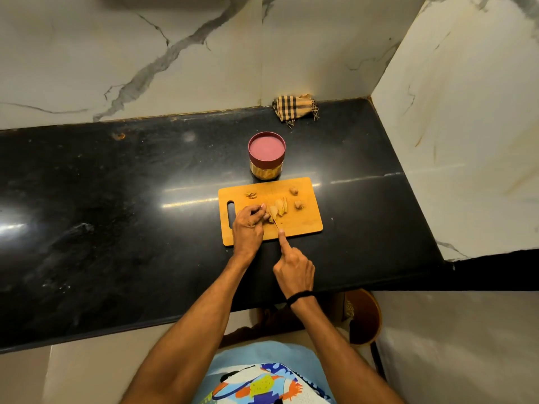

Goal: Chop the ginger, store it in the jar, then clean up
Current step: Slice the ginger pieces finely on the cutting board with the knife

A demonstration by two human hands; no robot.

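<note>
The ginger (pixel 279 209) lies partly sliced in the middle of the wooden chopping board (pixel 303 225), with a few loose pieces near the far edge. The left hand (pixel 248 225) holds the uncut end with curled fingers. The right hand (pixel 294 266) grips the knife (pixel 275 223), forefinger stretched along the blade. The jar (pixel 266 156), its red lid on, stands just behind the board on the black bench (pixel 116 214). A checked cloth (pixel 294 108) lies at the wall.

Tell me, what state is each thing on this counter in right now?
Jar: upright, lid on.
Ginger: partly sliced, on the cutting board.
Knife: gripped by right hand, blade at the ginger.
Left hand: holding the ginger down.
Cloth: crumpled, untouched.
</note>
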